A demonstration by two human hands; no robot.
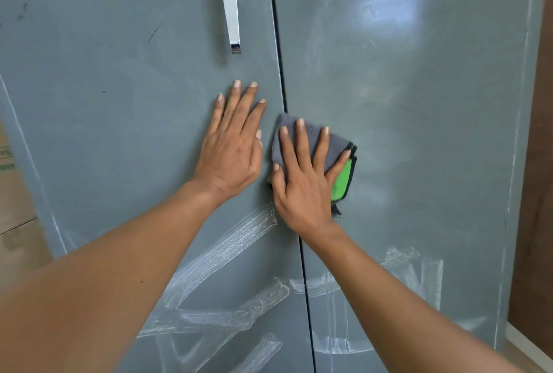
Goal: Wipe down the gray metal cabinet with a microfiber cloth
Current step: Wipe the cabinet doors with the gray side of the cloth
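Two bare hands press flat against a gray metal two-door cabinet. The left hand, fingers straight and spread, rests on the left door. Just beside it, the right hand presses a folded gray and green microfiber cloth with straight fingers against the right door's inner edge. A silver lever handle hangs above the left hand. White chalky streaks lie below both hands.

The left hand lies flat on the left door, below the handle. Just right of it, the right hand presses the cloth on the right door.
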